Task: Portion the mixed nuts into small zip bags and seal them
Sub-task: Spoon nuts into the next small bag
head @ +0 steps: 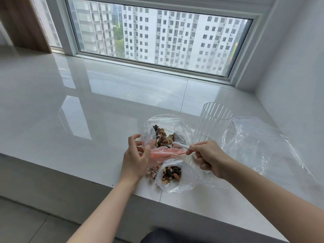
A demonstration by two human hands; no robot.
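Observation:
A large clear bag point(163, 120) of mixed nuts point(161, 135) lies open on the white ledge. My left hand point(135, 160) holds a small zip bag point(166, 152) with a pink strip at its mouth, just in front of the large bag. My right hand point(208, 157) grips the white handle of a spoon point(177, 144), whose bowl sits in the nuts. Nearer me lies another small clear bag point(177, 176) holding nuts, its mouth open. More nuts show under my left hand in a further bag point(152, 171).
A ribbed clear glass jar point(213, 121) stands to the right of the large bag. Loose clear plastic bags point(263, 146) spread over the ledge at the right. The ledge's front edge point(105, 183) runs close below my hands. A window is behind.

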